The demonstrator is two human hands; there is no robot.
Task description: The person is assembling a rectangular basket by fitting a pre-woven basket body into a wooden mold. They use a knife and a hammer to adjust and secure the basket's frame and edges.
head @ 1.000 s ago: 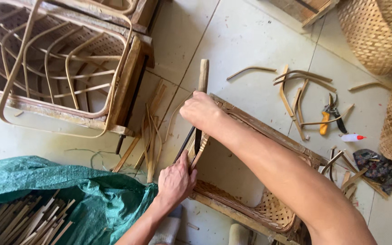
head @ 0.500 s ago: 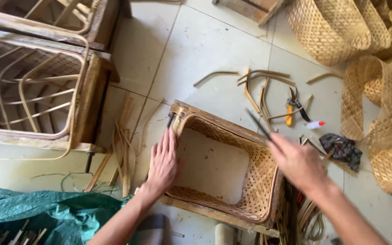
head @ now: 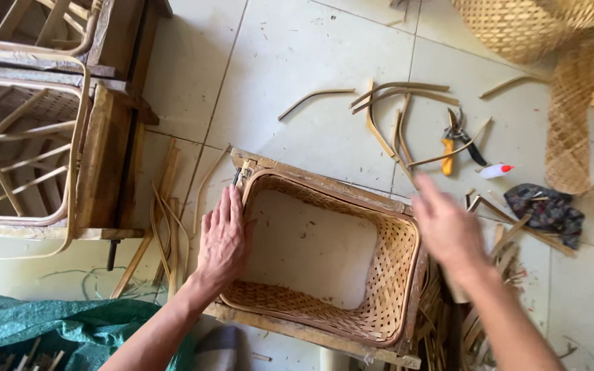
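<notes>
A woven bamboo basket (head: 386,275) with no bottom sits inside a rectangular wooden frame (head: 324,182) on the tiled floor. My left hand (head: 223,240) lies flat on the basket's left rim, fingers together, pressing on it. Blurred with motion, my right hand (head: 448,230) hovers over the right rim of the basket with its fingers spread and nothing in it. Pruning shears (head: 456,141) with orange and black handles lie on the floor beyond my right hand.
Curved bamboo strips (head: 393,110) are scattered on the tiles. A wooden frame with bent rattan (head: 42,137) stands at left. Woven baskets (head: 524,24) and a woven band (head: 579,117) sit at right. A dark cloth (head: 541,209), a small white tube (head: 495,170), a green tarp (head: 56,330).
My right hand held a dark knife-like tool over the basket, swung to the right, and now has nothing in it. My left hand shifted onto the basket's left rim.
</notes>
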